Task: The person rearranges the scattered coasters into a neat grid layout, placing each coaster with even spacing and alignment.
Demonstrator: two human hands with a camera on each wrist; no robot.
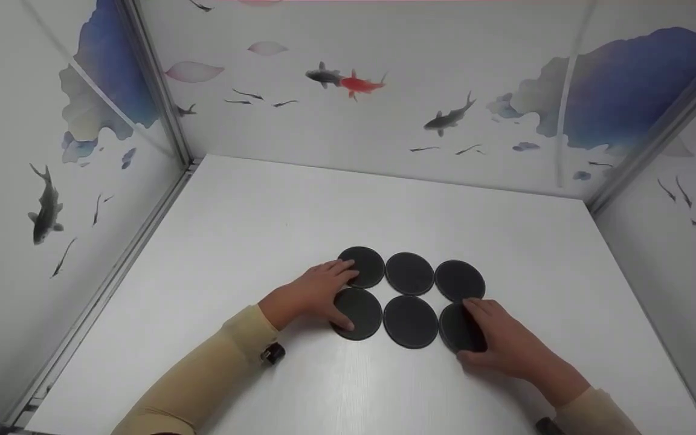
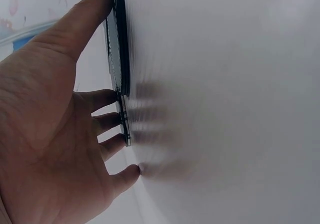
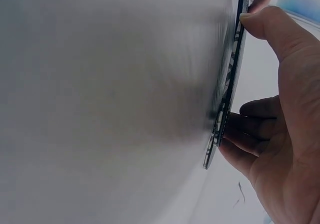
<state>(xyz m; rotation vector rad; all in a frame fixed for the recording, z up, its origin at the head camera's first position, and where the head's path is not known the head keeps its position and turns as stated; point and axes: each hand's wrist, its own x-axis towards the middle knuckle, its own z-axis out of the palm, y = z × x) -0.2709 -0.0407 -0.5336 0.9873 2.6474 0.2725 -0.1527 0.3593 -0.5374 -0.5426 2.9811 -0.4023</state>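
Note:
Flat, round black discs with thin raised rims lie on the white table in two rows of three, edges close together. My left hand (image 1: 318,293) rests at the left end, fingers spread over the far-left disc (image 1: 369,266) and thumb on the near-left disc (image 1: 363,311). In the left wrist view, the little finger reaches down beside the discs. At the other end, my right hand (image 1: 508,341) holds the near-right disc (image 1: 458,326) across its edges, thumb (image 3: 262,22) on the near side and fingers on the far side. The far-right disc (image 1: 460,280) lies just beyond those fingertips.
Between the hands lie the far middle disc (image 1: 409,273) and the near middle disc (image 1: 411,321). White panels printed with fish enclose the table (image 1: 251,205) at the back and both sides. Metal posts (image 1: 157,78) stand at the corners.

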